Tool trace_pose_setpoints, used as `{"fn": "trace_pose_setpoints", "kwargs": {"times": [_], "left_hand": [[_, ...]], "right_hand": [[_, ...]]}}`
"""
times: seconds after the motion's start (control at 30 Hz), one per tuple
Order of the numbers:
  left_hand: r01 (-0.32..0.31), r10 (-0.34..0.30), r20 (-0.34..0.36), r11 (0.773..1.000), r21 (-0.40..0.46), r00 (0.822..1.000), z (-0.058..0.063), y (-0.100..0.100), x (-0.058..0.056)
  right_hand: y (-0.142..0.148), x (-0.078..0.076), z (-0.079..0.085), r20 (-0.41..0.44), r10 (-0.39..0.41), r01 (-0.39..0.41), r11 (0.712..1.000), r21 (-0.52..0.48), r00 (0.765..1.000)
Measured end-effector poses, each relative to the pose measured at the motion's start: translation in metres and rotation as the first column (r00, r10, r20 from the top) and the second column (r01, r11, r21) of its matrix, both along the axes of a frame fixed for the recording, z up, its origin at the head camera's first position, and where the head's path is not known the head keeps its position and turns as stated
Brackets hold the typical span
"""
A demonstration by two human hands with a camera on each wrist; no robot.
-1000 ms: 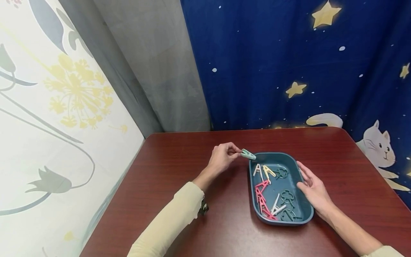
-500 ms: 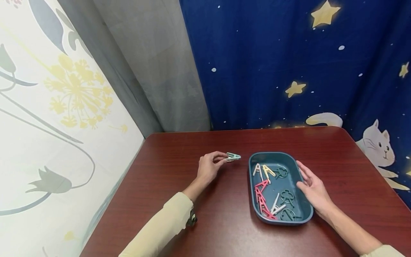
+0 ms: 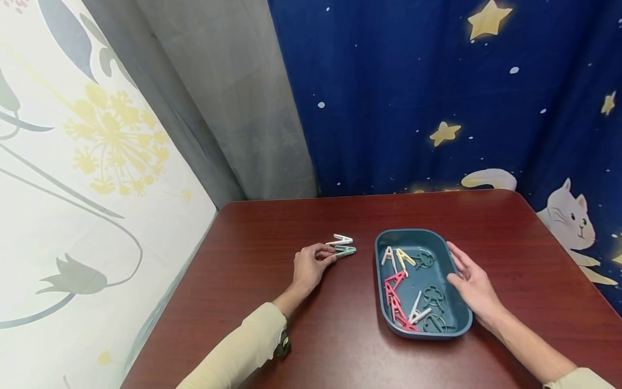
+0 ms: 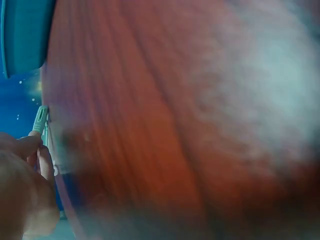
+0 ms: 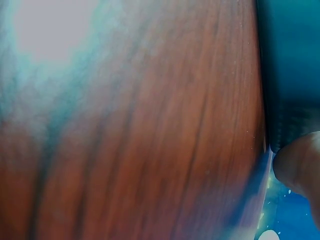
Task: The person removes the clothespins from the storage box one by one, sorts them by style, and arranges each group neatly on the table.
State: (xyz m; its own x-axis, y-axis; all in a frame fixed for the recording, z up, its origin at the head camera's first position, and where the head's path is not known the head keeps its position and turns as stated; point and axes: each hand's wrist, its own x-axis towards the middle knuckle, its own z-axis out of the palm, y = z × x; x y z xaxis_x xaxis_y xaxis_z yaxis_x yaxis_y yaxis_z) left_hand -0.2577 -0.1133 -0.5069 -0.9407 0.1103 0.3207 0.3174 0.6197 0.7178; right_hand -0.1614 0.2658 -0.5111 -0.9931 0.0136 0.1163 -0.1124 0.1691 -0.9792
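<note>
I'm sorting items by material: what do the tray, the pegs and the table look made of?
Tray: likely moulded plastic, matte teal, with rounded rim.
Green peg at the left hand and white peg: probably plastic, pastel colours.
Table: reddish wood-grain, glossy; possibly laminate.

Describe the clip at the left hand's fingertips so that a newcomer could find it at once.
On the red-brown table, look left of the teal tray, where two clips lie side by side outside it. The left hand touches the pale green clip; the white clip lies just beyond it.
</note>
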Motion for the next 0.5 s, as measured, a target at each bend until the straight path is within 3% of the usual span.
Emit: {"fn": "trace_pose_setpoints", "kwargs": {"times": [0.27,0.5], "left_hand": [[-0.018,0.018,0.009,0.998,-0.068,1.0,-0.01,-0.009,0.0],[-0.003,0.005,0.021,0.996,-0.091,1.0,-0.01,-0.011,0.0]], "right_hand": [[0.0,-0.001,0.0,-0.004,0.019,-0.019,0.999,-0.028,1.0],[0.0,0.0,0.0,-0.036,0.026,-0.028,0.998,-0.054,0.999]]}}
